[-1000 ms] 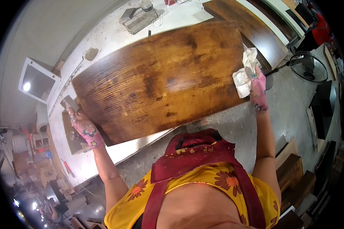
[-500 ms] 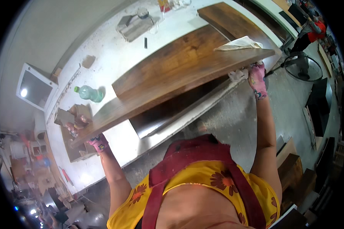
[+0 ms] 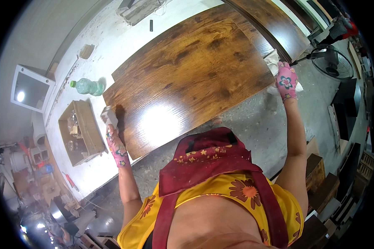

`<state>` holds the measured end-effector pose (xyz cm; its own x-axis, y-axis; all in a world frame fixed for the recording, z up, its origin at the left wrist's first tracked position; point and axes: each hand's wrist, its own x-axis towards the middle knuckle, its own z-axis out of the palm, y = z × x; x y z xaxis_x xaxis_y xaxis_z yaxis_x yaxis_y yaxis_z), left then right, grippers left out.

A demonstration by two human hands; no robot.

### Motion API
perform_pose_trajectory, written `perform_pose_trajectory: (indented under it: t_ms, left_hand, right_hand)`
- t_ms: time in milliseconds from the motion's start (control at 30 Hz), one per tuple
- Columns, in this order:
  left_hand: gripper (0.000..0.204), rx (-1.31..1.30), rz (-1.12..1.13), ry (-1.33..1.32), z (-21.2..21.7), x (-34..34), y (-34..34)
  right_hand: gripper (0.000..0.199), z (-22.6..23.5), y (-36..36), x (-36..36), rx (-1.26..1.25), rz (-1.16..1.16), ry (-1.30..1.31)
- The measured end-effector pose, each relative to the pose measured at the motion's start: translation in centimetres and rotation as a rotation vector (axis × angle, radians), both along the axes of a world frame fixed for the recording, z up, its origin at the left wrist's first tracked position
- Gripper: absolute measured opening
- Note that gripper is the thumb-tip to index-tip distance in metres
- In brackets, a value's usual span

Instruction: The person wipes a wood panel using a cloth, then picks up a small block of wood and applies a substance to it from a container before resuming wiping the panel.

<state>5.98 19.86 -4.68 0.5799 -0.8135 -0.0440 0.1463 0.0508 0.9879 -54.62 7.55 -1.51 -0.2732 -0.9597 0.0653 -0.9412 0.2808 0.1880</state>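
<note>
A worker in flowered gloves holds a dark-stained wooden board (image 3: 187, 79) flat over a white table (image 3: 112, 45).

The left hand (image 3: 115, 143) has its grip closed on the board's near left corner, beside a small pale block (image 3: 109, 116). The right hand (image 3: 286, 81) grips the far right edge, a white rag (image 3: 272, 60) bunched at its fingers. A green plastic bottle (image 3: 88, 86) lies on the table left of the board, near an open cardboard box (image 3: 81, 133). A floor fan (image 3: 332, 62) stands to the right.

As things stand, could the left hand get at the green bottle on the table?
Probably yes, once it lets go: the left hand is gripping the board by its corner, and the bottle lies just beyond on the white table, with nothing between.
</note>
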Motion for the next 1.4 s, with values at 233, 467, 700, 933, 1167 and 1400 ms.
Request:
perform_pose_trajectory:
  t_ms: [233, 467, 700, 933, 1167, 1400]
  left_hand:
    - [0.053, 0.060, -0.013, -0.051, 1.7, -0.8, -1.8]
    - [0.052, 0.082, 0.009, -0.026, 3.6, -2.8, -2.4]
    - [0.041, 0.111, 0.006, -0.130, 4.4, -3.8, -1.8]
    - [0.053, 0.045, 0.059, 0.171, 2.6, -2.1, -3.1]
    - [0.053, -0.049, -0.015, 0.124, 2.9, -2.3, -3.6]
    - [0.044, -0.084, -0.019, 0.119, 3.1, -4.1, -3.4]
  right_hand:
    - [0.053, 2.9, -1.5, -5.6, -0.478, 0.041, -1.223]
    - [0.062, 1.3, -12.0, 2.3, -0.510, 0.730, -1.449]
    - [0.073, -0.8, -13.1, 21.9, -0.290, 0.535, -0.180]
    - [0.071, -1.1, 2.0, 39.2, -0.092, 1.427, -0.854]
    - [0.041, 0.9, 10.5, 30.9, 0.442, 1.372, -1.101]
    - [0.050, -1.7, -5.9, 8.5, -0.587, 0.383, -0.170]
